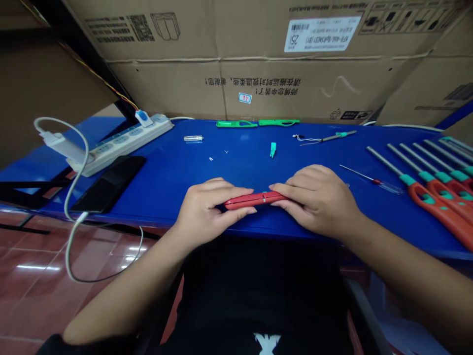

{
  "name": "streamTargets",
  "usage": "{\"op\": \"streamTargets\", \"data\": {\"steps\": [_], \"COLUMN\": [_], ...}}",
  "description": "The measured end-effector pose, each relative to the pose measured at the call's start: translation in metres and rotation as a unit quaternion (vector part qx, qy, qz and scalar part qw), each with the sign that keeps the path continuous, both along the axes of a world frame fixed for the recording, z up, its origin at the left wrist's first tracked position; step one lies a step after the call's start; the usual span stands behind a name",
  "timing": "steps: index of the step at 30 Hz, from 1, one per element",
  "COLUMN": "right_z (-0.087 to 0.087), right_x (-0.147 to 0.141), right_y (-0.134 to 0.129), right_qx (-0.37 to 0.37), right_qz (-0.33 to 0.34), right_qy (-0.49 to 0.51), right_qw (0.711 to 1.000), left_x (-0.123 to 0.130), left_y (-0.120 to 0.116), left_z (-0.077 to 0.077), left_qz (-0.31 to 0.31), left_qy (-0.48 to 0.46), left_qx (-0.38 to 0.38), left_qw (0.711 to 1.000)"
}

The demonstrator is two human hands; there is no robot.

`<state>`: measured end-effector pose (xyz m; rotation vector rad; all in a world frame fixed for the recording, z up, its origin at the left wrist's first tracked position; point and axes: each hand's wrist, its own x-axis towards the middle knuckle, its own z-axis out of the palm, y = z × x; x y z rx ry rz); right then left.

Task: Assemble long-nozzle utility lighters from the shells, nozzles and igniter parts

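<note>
Red plastic lighter body, gripped by left hand and right hand, near blue table edge

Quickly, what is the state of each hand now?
Left hand: closed, holding the red plastic lighter casing.
Right hand: closed, holding the same casing.

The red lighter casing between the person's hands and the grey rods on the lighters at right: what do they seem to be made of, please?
The red lighter casing looks like moulded plastic, smooth and glossy with a seam. The grey rods look like metal, perhaps steel, from their dull sheen.
</note>
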<state>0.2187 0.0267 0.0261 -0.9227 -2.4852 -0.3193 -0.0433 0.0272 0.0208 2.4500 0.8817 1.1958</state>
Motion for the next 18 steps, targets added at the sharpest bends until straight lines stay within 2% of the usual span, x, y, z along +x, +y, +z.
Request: {"op": "streamTargets", "data": {"steps": [3, 6, 10, 14, 18], "right_z": [-0.001, -0.002, -0.002, 0.000, 0.001], "right_x": [0.002, 0.004, 0.001, -0.008, -0.012], "right_y": [-0.001, 0.000, 0.000, -0.001, -0.001], "right_qx": [-0.033, -0.065, -0.097, -0.080, -0.053], "right_qz": [-0.001, 0.000, 0.007, 0.031, 0.027], "right_qy": [0.044, 0.074, 0.067, 0.043, 0.063], "right_qw": [0.998, 0.995, 0.993, 0.995, 0.996], "left_x": [0.001, 0.000, 0.003, 0.010, 0.015], "left_y": [-0.001, -0.002, -0.004, -0.007, -0.009], "left_z": [-0.001, -0.001, -0.003, -0.005, -0.005], "left_qz": [-0.002, -0.029, -0.036, -0.035, 0.010], "left_qy": [-0.053, -0.054, -0.037, -0.029, -0.050], "left_qx": [-0.025, -0.040, 0.001, 0.040, 0.008], "left_qw": [0.998, 0.997, 0.999, 0.998, 0.999]}}
